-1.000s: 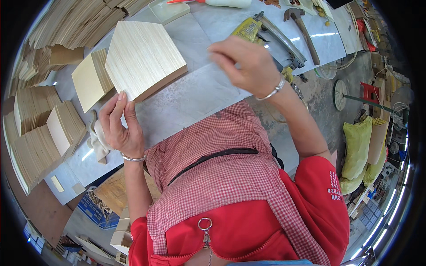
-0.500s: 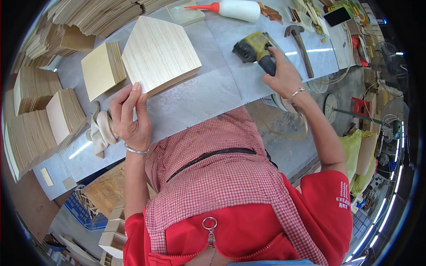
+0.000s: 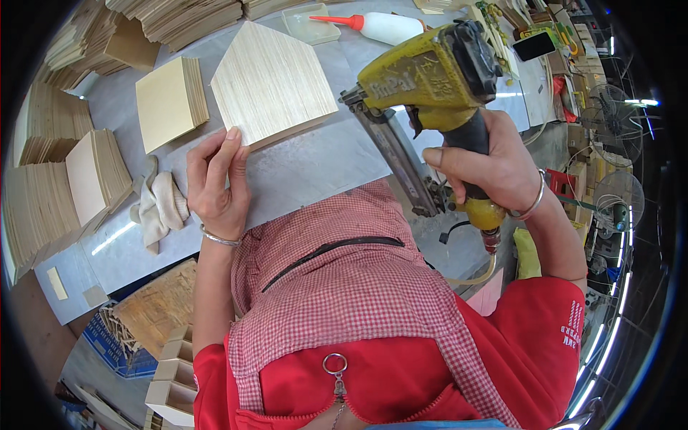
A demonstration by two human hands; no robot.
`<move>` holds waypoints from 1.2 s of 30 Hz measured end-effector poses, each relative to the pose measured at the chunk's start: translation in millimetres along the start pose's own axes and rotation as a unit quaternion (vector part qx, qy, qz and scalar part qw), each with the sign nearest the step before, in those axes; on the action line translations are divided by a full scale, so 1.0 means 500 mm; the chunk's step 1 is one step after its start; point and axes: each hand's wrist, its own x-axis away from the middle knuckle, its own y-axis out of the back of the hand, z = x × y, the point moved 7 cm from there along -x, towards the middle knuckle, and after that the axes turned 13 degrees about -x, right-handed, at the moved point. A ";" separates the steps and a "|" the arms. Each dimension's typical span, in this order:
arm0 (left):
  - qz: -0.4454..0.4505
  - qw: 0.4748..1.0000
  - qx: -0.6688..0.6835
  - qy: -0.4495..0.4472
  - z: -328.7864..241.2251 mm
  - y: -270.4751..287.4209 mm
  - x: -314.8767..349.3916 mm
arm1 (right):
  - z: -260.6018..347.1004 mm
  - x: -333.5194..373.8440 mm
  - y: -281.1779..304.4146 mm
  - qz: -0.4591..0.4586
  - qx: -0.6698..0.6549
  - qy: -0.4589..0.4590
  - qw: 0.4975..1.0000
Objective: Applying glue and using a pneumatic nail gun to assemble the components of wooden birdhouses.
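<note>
My right hand (image 3: 505, 168) is wrapped round the black grip of a yellow pneumatic nail gun (image 3: 423, 79), raised above the table's right part. Its nose points left, toward a pale house-shaped wooden piece (image 3: 272, 82), but stays apart from it. An air hose (image 3: 476, 278) runs from the base of the grip. With thumb and fingers, my left hand (image 3: 217, 179) grips the near-left corner of the wooden piece, which lies on the table with its peak away from me. Its underside is hidden. Left of it rests a small stack of square thin boards (image 3: 168, 104).
Tall stacks of thin wooden boards (image 3: 46, 197) line the left side. A crumpled cloth glove (image 3: 161, 204) lies by my left wrist. At the back are a white glue bottle (image 3: 390, 27) with a red nozzle, a shallow clear tray (image 3: 309, 27) and a phone (image 3: 534, 47).
My right hand has lifted the nail gun off the table's right side and brought it nearer and up, turned leftward. My left hand keeps hold of the wooden piece.
</note>
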 end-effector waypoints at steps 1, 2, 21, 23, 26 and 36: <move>-0.002 1.000 0.004 0.000 0.000 0.000 0.000 | -0.003 -0.001 -0.003 0.005 0.007 -0.010 1.000; -0.003 1.000 0.007 0.000 -0.001 0.001 0.000 | -0.006 -0.002 -0.006 0.009 0.014 -0.020 1.000; 0.005 1.000 0.016 0.009 0.004 -0.001 0.001 | 0.011 -0.003 -0.035 0.007 0.063 -0.020 0.998; 0.004 0.999 0.027 0.018 0.005 0.000 0.003 | 0.018 -0.003 -0.049 0.015 0.067 -0.028 0.997; 0.005 0.999 0.025 0.023 0.007 -0.001 0.004 | 0.028 -0.007 -0.072 0.025 0.077 -0.025 0.996; -0.006 1.000 0.026 0.015 0.004 -0.001 0.001 | 0.037 -0.022 -0.096 0.039 0.135 0.010 0.990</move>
